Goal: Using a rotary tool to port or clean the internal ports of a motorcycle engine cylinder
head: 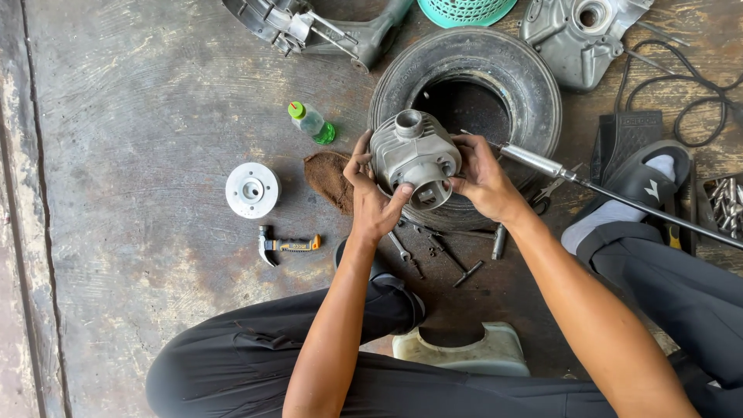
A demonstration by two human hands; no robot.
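Both hands hold a grey metal engine cylinder (416,159) above the near edge of a black tyre (472,85) lying flat on the concrete floor (139,116). The left hand (370,200) is clamped on the cylinder's left side, fingers wrapped over its rim and thumb under its lower face. The right hand (481,179) grips the right side, fingertips pressed on the flange. The cylinder's far wall and the inside of its bore are hidden.

At the top edge, a teal basket (467,9) and two grey engine casings (576,35) are cut off; the basket's contents cannot be seen. A tray of loose bits (726,203) at the right edge is partly cut off. A cut-open white plastic container (464,352) sits between the knees; its inside is not readable. A small green-capped bottle (312,122) lies left of the tyre, part filled with green liquid. A white disc (252,190) and a hammer (286,246) lie further left.
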